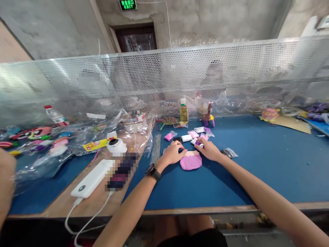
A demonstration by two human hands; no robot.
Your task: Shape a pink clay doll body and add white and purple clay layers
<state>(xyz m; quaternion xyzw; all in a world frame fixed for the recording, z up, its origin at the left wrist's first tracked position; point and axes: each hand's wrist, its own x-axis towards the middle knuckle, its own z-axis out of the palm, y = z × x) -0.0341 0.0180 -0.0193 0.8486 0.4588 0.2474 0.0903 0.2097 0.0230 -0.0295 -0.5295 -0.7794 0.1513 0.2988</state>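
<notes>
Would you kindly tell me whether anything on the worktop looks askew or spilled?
The clear plastic bottle with the red cap, at left beside crumpled transparent wrapping, looks tipped over, whereas the clear bottle of yellow liquid stands upright. I see no spill.

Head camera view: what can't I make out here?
In the head view:
Pink piece, far edge: partly behind left hand.
Right hand, whether gripping the purple bit: too small.
Dark device, surface: pixelated.
Another arm: cut off by left edge.
Wall writing: too small.

The head camera looks forward and down from near the blue tabletop (277, 154).
</notes>
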